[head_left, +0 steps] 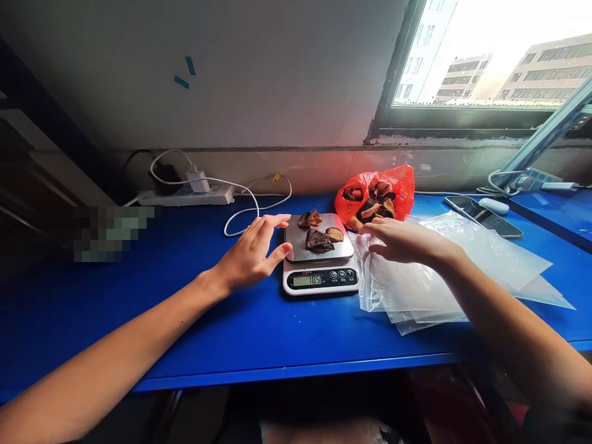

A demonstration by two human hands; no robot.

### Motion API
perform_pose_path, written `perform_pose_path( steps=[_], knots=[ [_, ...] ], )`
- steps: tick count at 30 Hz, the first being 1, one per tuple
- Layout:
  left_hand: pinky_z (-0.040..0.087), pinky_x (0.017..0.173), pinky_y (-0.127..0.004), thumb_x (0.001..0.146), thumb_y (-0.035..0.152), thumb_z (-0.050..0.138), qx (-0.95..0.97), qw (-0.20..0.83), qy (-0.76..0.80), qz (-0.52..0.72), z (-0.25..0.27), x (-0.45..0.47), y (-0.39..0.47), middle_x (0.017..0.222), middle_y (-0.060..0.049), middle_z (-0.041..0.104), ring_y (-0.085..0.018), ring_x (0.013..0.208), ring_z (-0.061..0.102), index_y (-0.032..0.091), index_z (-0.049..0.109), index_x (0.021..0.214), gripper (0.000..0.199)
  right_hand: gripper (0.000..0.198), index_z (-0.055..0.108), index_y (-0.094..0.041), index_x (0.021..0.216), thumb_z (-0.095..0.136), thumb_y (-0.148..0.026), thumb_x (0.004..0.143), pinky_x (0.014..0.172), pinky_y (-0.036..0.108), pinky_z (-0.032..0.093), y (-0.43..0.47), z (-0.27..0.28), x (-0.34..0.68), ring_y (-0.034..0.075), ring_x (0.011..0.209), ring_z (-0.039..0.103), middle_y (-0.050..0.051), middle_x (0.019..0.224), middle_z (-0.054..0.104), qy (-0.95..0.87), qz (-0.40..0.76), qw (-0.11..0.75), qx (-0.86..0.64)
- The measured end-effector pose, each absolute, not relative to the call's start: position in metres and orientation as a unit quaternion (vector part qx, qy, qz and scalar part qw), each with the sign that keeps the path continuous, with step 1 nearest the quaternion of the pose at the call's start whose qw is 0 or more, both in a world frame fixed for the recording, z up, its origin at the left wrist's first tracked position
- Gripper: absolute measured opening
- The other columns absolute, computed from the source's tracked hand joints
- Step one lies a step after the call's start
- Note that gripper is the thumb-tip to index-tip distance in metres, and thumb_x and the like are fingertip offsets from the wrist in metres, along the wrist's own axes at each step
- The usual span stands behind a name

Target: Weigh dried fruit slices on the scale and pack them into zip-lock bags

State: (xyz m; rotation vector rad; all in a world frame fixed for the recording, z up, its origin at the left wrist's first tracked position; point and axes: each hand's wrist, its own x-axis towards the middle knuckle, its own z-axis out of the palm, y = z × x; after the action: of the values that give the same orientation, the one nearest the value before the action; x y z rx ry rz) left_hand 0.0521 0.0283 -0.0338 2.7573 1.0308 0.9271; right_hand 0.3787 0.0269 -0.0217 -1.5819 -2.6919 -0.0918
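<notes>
A white digital kitchen scale (319, 280) sits on the blue table, its small display seeming to read 18.5. On its metal plate lie several dried brown slices with dark, wrinkled skin (319, 240). My left hand (259, 250) is at the plate's left edge, fingers stretched and thumb apart, holding nothing. To the right of the scale, my right hand (398, 239) hovers over clear plastic bags with fingers extended and nothing visible in them. Just behind it, an open red plastic bag (404, 185) holds more of the dried slices; my fingers hide part of its front.
Flat clear plastic bags (481, 259) lie stacked on the right. Beyond them are a phone (485, 217) and a white rounded object (493, 205). A power strip (189, 197) with a charger and a looping white cable (240, 188) runs along the wall. The blue table's (259, 345) front edge is near me.
</notes>
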Motion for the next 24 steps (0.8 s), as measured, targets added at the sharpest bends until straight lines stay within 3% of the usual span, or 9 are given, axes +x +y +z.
perform_pose_path(
  steps=[7,12,16,24],
  knots=[
    [0.043,0.102,-0.046,0.097,0.039,0.045,0.896,0.026,0.329,0.297,-0.034,0.052,0.027,0.119,-0.012,0.057,-0.024,0.114,0.054,0.015,0.038,0.133,0.043,0.053,0.057,-0.019,0.124,0.053,-0.002,0.074,0.079,0.031,0.049,0.028,-0.027,0.374,0.024,0.1,0.062,0.012,0.113,0.065,-0.864,-0.036,0.02,-0.502],
    [0.042,0.102,-0.047,0.097,0.039,0.045,0.896,0.026,0.333,0.294,-0.033,0.052,0.027,0.12,-0.012,0.057,-0.025,0.114,0.053,0.014,0.038,0.133,0.045,0.033,0.061,-0.018,0.104,0.052,-0.005,0.075,0.072,0.029,0.045,0.031,-0.026,0.37,0.02,0.085,0.061,0.009,0.095,0.066,-0.856,-0.052,0.044,-0.512],
    [0.042,0.102,-0.046,0.097,0.038,0.045,0.896,0.032,0.332,0.294,-0.033,0.052,0.027,0.12,-0.012,0.057,-0.025,0.113,0.053,0.015,0.038,0.133,0.044,0.02,0.06,-0.016,0.094,0.053,-0.009,0.077,0.07,0.029,0.043,0.035,-0.026,0.37,0.02,0.083,0.059,0.01,0.097,0.065,-0.858,-0.037,0.032,-0.511],
    [0.043,0.1,-0.044,0.097,0.039,0.045,0.895,0.037,0.336,0.29,-0.034,0.052,0.027,0.119,-0.011,0.057,-0.025,0.113,0.054,0.017,0.038,0.132,0.042,0.038,0.054,-0.018,0.114,0.049,-0.007,0.078,0.074,0.03,0.041,0.04,-0.036,0.37,0.023,0.093,0.058,0.011,0.103,0.062,-0.86,-0.01,0.046,-0.508]
  ],
)
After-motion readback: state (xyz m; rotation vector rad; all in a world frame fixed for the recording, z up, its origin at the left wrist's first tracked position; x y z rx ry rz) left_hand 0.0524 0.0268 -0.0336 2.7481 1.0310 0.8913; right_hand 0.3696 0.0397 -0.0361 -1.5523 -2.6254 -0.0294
